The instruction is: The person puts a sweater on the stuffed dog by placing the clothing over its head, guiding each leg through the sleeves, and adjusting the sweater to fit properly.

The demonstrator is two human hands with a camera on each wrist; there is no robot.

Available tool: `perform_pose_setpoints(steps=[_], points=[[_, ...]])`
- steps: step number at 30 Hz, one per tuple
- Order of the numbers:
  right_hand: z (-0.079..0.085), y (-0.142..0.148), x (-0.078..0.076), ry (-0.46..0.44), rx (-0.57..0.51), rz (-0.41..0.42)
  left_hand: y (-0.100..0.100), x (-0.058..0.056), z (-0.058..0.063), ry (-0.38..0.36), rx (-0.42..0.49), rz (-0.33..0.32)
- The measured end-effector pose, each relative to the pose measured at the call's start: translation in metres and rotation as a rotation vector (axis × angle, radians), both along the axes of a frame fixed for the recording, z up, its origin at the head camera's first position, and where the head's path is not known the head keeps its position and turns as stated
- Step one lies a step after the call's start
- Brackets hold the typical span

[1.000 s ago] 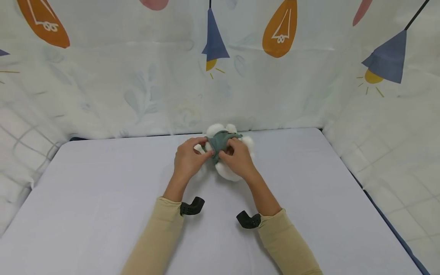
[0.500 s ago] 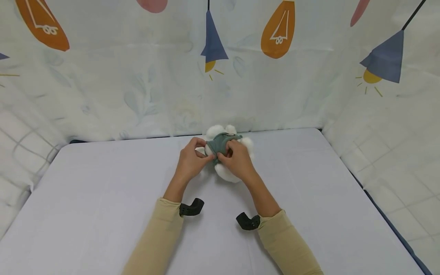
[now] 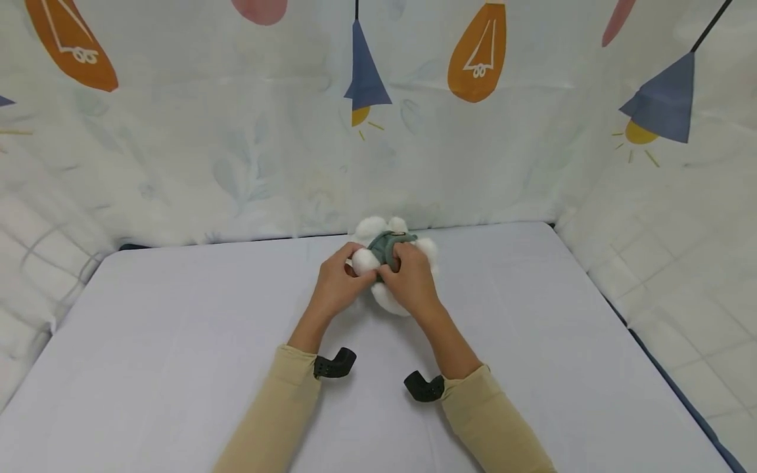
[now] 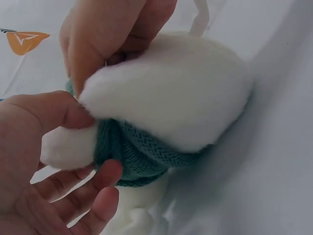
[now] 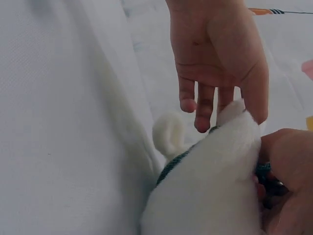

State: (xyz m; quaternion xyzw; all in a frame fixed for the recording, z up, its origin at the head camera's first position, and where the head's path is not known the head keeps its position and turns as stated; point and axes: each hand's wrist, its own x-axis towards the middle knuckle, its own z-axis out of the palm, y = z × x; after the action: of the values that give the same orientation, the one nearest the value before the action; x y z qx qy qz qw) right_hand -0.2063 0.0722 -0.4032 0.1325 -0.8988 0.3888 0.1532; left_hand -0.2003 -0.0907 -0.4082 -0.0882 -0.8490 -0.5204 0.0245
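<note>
A white plush toy (image 3: pixel 387 300) in a green knitted sweater (image 3: pixel 386 246) lies at the table's far edge, in front of the patterned backdrop. My left hand (image 3: pixel 340 281) has its thumb and fingers around the toy's rounded white limb (image 3: pixel 365 261), beside the sweater's edge. In the left wrist view the thumb of the left hand (image 4: pixel 34 152) touches the toy near the sweater's edge. My right hand (image 3: pixel 412 279) grips the sweater with bent fingers; its fingertips are partly hidden. In the right wrist view the toy's white body (image 5: pixel 210 186) covers part of the sweater.
A white cloth covers the table (image 3: pixel 177 328). Behind it hangs a backdrop (image 3: pixel 236 131) printed with lamps and bulbs. Black curved wrist mounts (image 3: pixel 335 363) stick out from both tan sleeves (image 3: pixel 272 407).
The left hand has moved slightly right and toward the right hand. The sweater has drawn back to the right, and the toy's rounded white limb now shows more beside the left fingers.
</note>
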Motion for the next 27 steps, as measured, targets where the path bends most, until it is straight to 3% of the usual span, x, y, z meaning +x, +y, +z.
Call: perform_pose_setpoints(steps=[6, 11, 19, 27], points=[[0.009, 0.004, 0.004, -0.095, 0.090, -0.074, -0.002, 0.000, 0.001, 0.032, -0.009, 0.023], [0.018, 0.008, 0.008, -0.177, 0.105, -0.035, -0.003, -0.001, 0.000, 0.079, 0.015, 0.041], [0.019, 0.006, 0.009, -0.182, 0.044, 0.031, -0.006, 0.001, 0.006, 0.043, -0.014, 0.005], [0.011, 0.001, 0.010, -0.159, 0.073, -0.043, -0.005, 0.003, 0.003, 0.022, -0.022, -0.015]])
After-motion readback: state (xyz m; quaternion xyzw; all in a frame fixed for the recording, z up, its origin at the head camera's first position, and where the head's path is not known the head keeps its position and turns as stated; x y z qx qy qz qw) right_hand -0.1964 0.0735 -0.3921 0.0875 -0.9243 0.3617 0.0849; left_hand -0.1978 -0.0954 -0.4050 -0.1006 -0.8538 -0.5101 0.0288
